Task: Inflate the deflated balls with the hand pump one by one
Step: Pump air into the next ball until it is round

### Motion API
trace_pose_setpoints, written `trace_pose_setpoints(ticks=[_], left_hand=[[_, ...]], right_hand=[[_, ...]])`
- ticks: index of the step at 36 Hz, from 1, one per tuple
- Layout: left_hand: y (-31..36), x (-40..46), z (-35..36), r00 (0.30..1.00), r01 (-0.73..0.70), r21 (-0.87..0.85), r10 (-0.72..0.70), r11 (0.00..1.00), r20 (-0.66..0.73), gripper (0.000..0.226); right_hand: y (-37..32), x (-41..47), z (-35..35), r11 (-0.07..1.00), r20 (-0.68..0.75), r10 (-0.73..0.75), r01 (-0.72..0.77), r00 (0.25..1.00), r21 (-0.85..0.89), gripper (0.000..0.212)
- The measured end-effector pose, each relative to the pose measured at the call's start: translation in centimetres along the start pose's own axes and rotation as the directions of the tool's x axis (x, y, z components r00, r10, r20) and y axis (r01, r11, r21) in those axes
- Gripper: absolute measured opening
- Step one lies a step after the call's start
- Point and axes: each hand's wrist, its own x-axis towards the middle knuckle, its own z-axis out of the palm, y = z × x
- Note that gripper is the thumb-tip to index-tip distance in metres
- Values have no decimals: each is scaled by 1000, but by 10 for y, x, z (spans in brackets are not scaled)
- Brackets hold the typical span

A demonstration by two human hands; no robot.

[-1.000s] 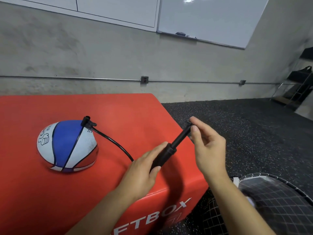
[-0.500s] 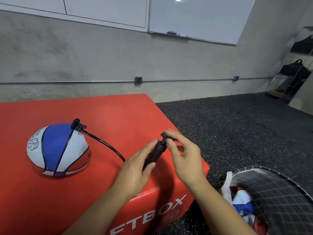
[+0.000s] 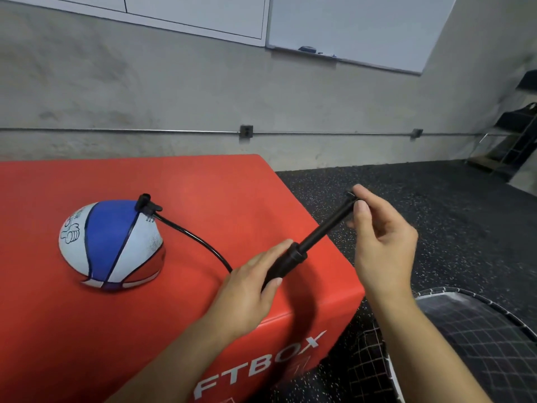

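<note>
Ball: your partly flattened red, white and blue basketball [image 3: 112, 245] sits on the red worktop [image 3: 203, 184] at the left of the frame, sagging along its lower edge.
Nozzle: a black connector [image 3: 146, 204] is plugged into the top of the ball, at its upper right side.
Hose: a thin black hose [image 3: 194, 238] curves from the connector down and right across the worktop and passes behind your left hand.
Pump: the black hand pump [image 3: 293, 254] slants from lower left to upper right over the worktop's near right corner, with its rod drawn out of the barrel.
Left hand: your left hand [image 3: 250, 286] holds the pump barrel; the thumb lies along the near side, the fingers wrap the far side, so this grip is clamped on the pump.
Right hand: your right hand [image 3: 380, 242] pinches the pump's handle end between thumb and fingertips at the centre right of the frame; this grip is also clamped on the pump.
Worktop: it is a red padded box with white lettering on its front face, low in the frame.
Floor: dark speckled rubber flooring [image 3: 436, 193] fills the right side.
Net: a black mesh bin [image 3: 479, 344] with a round rim stands at the lower right; its contents are too blurred to tell.
Wall: a whiteboard [image 3: 348, 21] hangs on the grey wall at the top.
</note>
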Motion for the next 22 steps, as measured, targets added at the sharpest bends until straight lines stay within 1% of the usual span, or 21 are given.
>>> trace_pose_setpoints(ticks=[3, 7, 10, 13, 15, 20, 22], left_hand=[[1, -1, 0, 1000, 24, -68, -25, 997, -18, 73], [-2, 0, 4, 995, 93, -192, -99, 977, -19, 75], [-3, 1, 8, 991, 126, -261, -136, 957, -20, 72], [-4, 3, 13, 983, 169, -308, -184, 936, -19, 71], [-3, 4, 18, 981, 172, -332, -193, 927, -30, 70], [4, 9, 29, 972, 151, -441, -215, 885, -98, 52], [5, 11, 34, 968, 155, -454, -226, 878, -107, 51]], right_hand=[[-1, -7, 10, 1000, 58, -12, 12, 998, 10, 26], [12, -17, 20, 1000, 127, -13, 12, 992, 5, 31], [26, -24, 22, 1000, 169, -3, 7, 986, -25, 29], [35, -34, 24, 1000, 198, 26, -23, 980, -16, 27], [40, -39, 24, 999, 224, 47, -44, 973, -22, 28], [43, -43, 24, 997, 229, 80, -73, 970, -38, 44], [44, -41, 21, 995, 227, 93, -85, 969, -44, 39]])
